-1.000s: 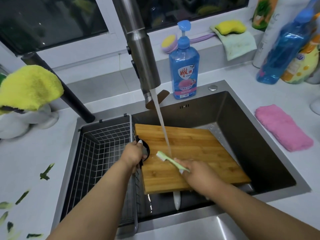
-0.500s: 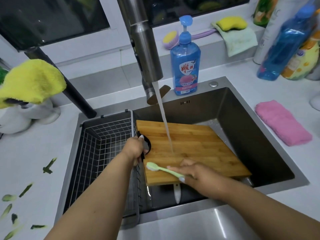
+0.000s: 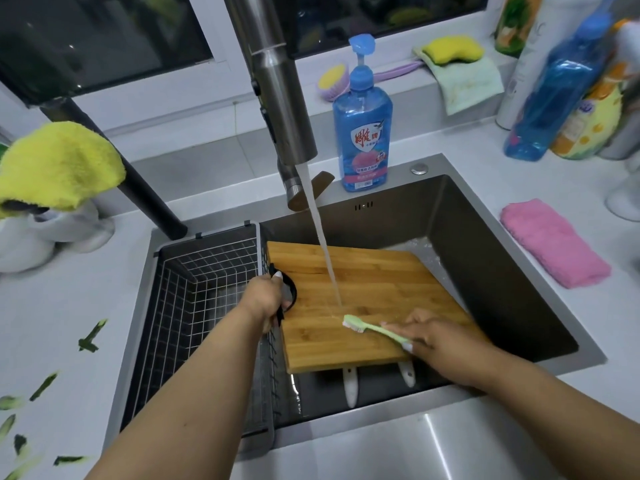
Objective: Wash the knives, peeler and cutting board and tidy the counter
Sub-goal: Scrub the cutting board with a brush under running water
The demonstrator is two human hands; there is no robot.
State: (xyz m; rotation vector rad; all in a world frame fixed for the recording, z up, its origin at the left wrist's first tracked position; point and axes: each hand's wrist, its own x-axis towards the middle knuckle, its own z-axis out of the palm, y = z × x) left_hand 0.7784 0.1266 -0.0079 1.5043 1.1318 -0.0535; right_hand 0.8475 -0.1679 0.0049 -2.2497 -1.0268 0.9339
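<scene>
Water from the steel faucet (image 3: 277,109) ran in a thin stream onto a bamboo cutting board (image 3: 363,299) that lay tilted across the dark sink (image 3: 502,271), beside a wire basket (image 3: 207,289) set in its left part. The left hand (image 3: 265,299) gripped the board at its black-ringed handle hole, fingers curled around the edge. The right hand (image 3: 436,337) held a pale green brush (image 3: 367,328) by its slim handle, bristles down on the wet wood just beside the point where the stream landed.

Scrubbing along the grain of the glued strips, with the stream kept just ahead of the bristles, looked the soundest way to carry loosened residue off the low edge. A firm hold at the handle hole seemed needed, since wet bamboo on steel would probably slide.

Two white handles (image 3: 349,382), likely the knives or the peeler, poked out from under the board's near edge and appeared not yet washed. Green peel scraps (image 3: 88,341) lay scattered on the smooth white counter (image 3: 69,306) at left. A fluffy pink cloth (image 3: 550,244) lay folded at right, and a translucent blue soap bottle (image 3: 362,123) stood behind the sink.
</scene>
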